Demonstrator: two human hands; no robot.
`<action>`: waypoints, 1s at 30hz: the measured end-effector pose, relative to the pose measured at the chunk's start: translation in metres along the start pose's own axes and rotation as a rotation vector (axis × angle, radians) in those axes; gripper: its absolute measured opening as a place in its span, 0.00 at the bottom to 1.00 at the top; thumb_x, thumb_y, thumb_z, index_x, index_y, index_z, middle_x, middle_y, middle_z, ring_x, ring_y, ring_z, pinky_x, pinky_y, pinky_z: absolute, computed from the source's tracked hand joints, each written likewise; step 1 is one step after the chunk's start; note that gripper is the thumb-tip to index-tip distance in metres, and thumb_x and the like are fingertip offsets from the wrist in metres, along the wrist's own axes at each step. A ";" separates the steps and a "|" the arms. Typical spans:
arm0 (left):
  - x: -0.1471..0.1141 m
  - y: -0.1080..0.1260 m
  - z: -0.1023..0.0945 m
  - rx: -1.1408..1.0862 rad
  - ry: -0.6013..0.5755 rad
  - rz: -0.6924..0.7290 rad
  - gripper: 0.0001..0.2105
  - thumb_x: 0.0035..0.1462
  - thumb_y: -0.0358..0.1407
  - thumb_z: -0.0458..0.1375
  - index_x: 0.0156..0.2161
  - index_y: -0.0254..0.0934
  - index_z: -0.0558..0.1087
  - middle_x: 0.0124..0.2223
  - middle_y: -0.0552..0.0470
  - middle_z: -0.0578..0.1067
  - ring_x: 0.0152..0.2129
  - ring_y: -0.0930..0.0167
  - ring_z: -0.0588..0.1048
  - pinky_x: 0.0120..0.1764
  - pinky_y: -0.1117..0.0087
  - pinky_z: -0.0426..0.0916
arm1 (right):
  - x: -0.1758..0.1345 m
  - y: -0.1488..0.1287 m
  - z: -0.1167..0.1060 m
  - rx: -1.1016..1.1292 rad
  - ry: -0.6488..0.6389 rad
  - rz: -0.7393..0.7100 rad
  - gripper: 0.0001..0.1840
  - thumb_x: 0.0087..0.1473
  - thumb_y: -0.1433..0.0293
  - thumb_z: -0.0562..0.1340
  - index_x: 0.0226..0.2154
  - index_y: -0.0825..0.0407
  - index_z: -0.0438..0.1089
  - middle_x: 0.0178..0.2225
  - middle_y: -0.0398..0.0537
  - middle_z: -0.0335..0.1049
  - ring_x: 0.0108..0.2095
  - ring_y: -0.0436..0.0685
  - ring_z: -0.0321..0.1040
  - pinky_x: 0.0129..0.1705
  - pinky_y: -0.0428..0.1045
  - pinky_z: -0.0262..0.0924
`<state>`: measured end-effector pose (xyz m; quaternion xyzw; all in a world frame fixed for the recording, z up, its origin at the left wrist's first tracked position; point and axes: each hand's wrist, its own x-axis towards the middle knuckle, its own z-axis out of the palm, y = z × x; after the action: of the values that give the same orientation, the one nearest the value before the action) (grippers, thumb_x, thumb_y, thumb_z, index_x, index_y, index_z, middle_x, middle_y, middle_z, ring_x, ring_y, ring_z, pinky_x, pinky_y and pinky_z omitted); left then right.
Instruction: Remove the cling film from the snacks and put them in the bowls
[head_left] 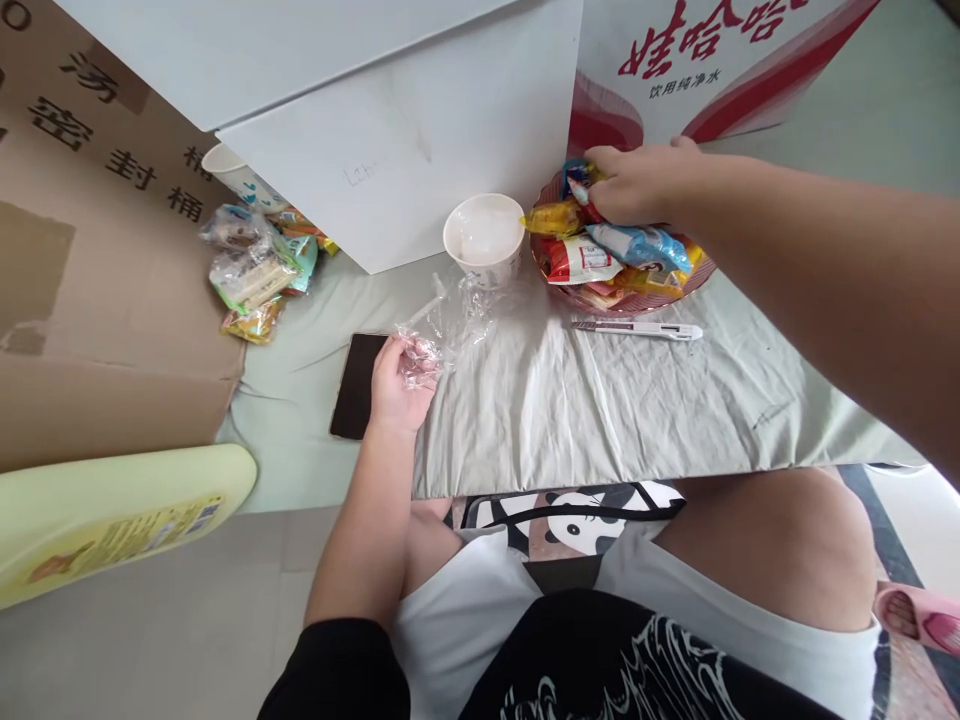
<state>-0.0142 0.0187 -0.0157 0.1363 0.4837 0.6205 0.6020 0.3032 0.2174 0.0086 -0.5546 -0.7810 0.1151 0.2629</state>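
One crumpled clear bag (463,322) sits near the frame's centre, your left hand (402,385) curling fingers round it, probably to stop it sliding; at upper right, your right hand (637,185) reaches among packets (636,246) in a red bowl (637,306), fingertips partly hidden, pinch impossible to tell.

A black short-sleeved shirt (577,640) bears white print (664,665), perhaps lettering, above pale shorts (461,605).
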 end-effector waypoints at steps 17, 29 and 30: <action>-0.052 -0.022 -0.031 0.251 -0.544 -0.680 0.31 0.45 0.59 0.65 0.18 0.43 0.49 0.09 0.59 0.47 0.03 0.73 0.50 0.08 0.69 0.46 | -0.227 -0.132 0.026 0.362 -0.083 -0.429 0.27 0.58 0.66 0.63 0.60 0.47 0.66 0.69 0.59 0.61 0.70 0.69 0.58 0.66 0.70 0.60; -0.005 -0.001 -0.016 0.292 -0.089 -0.067 0.12 0.55 0.39 0.61 0.27 0.39 0.62 0.23 0.58 0.64 0.14 0.78 0.63 0.17 0.75 0.53 | -0.241 -0.096 0.017 0.227 0.131 -0.370 0.13 0.55 0.74 0.60 0.22 0.48 0.60 0.35 0.45 0.79 0.39 0.59 0.77 0.49 0.58 0.69; -0.003 -0.002 -0.019 0.352 0.006 0.062 0.10 0.53 0.39 0.62 0.30 0.40 0.65 0.26 0.56 0.67 0.17 0.76 0.67 0.19 0.75 0.57 | -0.242 -0.095 0.016 0.212 0.091 -0.367 0.12 0.54 0.75 0.60 0.22 0.48 0.60 0.32 0.43 0.78 0.31 0.54 0.74 0.41 0.53 0.68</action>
<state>-0.0268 0.0075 -0.0259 0.2526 0.5820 0.5451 0.5480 0.2771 -0.0393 -0.0286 -0.3769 -0.8397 0.1217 0.3714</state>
